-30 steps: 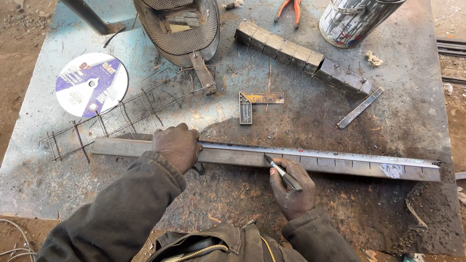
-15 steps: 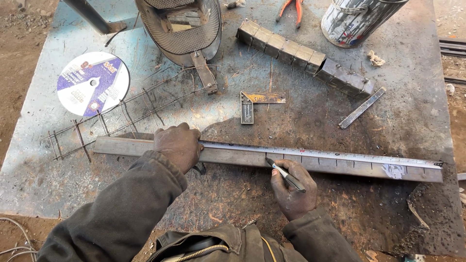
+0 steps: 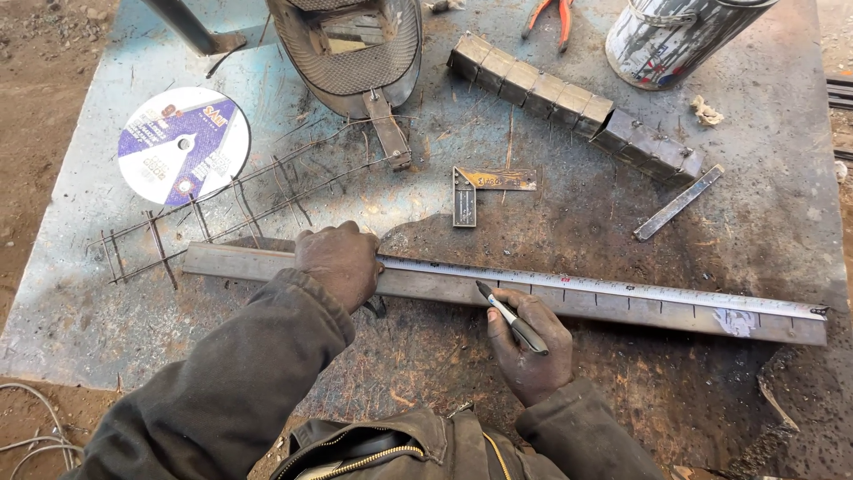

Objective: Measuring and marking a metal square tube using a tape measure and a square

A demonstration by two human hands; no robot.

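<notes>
Comparing with a second ago, your right hand (image 3: 530, 351) has slid left along the long steel bar (image 3: 622, 307) lying across the desk (image 3: 782, 231) — its grip closed on a black marker (image 3: 514, 318), tip at the bar's near edge — while your left hand (image 3: 340, 262) presses flat on the bar and tape measure (image 3: 640, 287), closed on nothing.

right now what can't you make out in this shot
Head view, the only one:
- Tape measure case: hidden under the left hand on the steel bar.
- Marker tip: too small to tell whether it touches the bar; right hand grips it.
- Paint can and pliers: cut off by the top edge.
- Welding mask: top cut off too.
</notes>
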